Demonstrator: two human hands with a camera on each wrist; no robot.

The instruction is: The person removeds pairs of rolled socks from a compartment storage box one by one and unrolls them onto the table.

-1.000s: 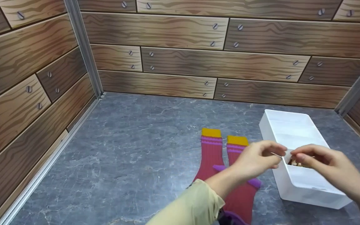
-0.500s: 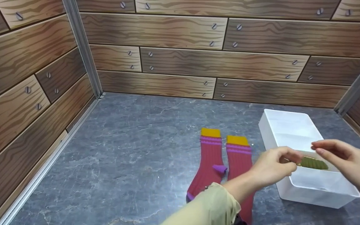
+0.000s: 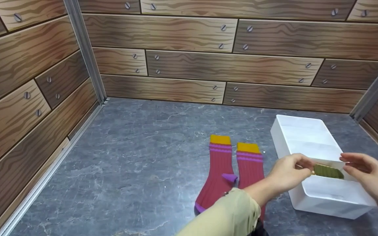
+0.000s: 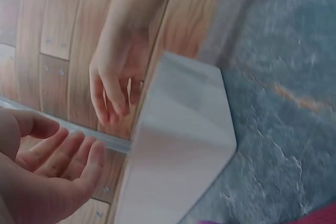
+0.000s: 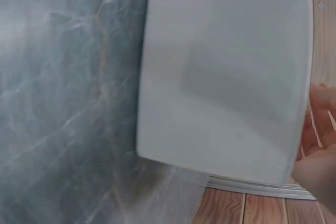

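A folded, ribbed olive-green cloth (image 3: 328, 171) lies inside the white box (image 3: 294, 177) at the right. Over the box's left rim my left hand (image 3: 289, 172) has its fingertips at the cloth's left end in the head view. The left wrist view shows that hand (image 4: 58, 174) loosely curved, with a gap between thumb and fingers and nothing in it. My right hand (image 3: 369, 173) hovers at the box's right rim, its fingers bent loosely and holding nothing. In the right wrist view only part of this hand (image 5: 317, 135) shows beside the box wall.
Two red socks (image 3: 220, 164) with yellow cuffs and purple bands lie flat left of the box; my left sleeve (image 3: 228, 213) covers their lower parts. Wood-patterned walls (image 3: 162, 62) enclose the grey marbled tabletop (image 3: 136, 157).
My hands, close together over the box a second ago, have drawn apart to the right, the right hand furthest. The green cloth between them has come into view.
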